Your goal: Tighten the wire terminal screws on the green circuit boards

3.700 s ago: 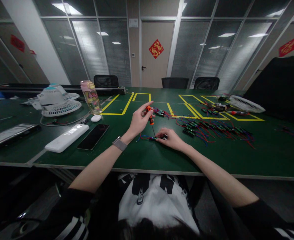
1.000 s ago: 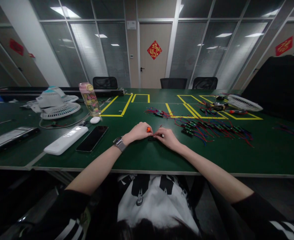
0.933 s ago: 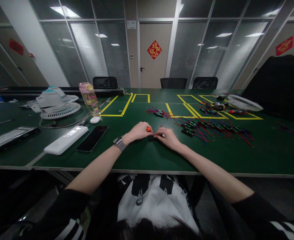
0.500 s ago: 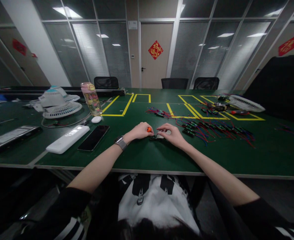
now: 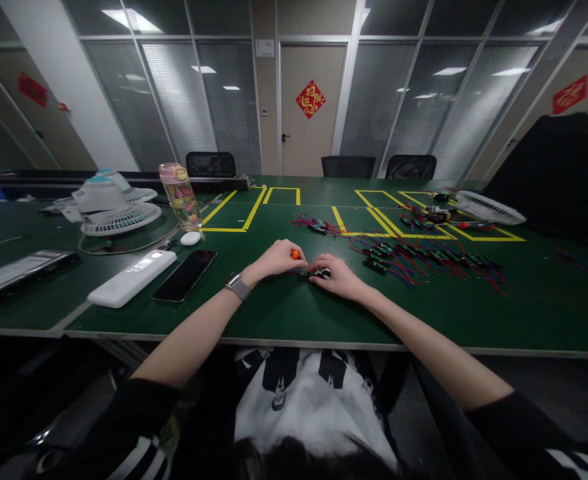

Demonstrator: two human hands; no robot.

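My left hand [image 5: 277,259] rests on the green table [image 5: 294,313], fingers curled round a small orange-handled screwdriver [image 5: 294,254]; only the orange end shows. My right hand [image 5: 339,277] lies just to its right, fingertips pressed down on a small dark wired part [image 5: 315,273] on the table. The two hands nearly touch above that part. A watch sits on my left wrist [image 5: 237,287].
A pile of small green parts with red and blue wires [image 5: 419,259] lies right of my hands, another small bunch [image 5: 319,227] behind. A black phone [image 5: 185,274], white power bank [image 5: 133,277], mouse [image 5: 191,238], bottle [image 5: 179,195] and fans [image 5: 119,213] stand to the left.
3.7 s ago my left hand held the screwdriver upright above the part; it has come down to the table. In the last half second my right hand dropped from a raised pinch onto the part.
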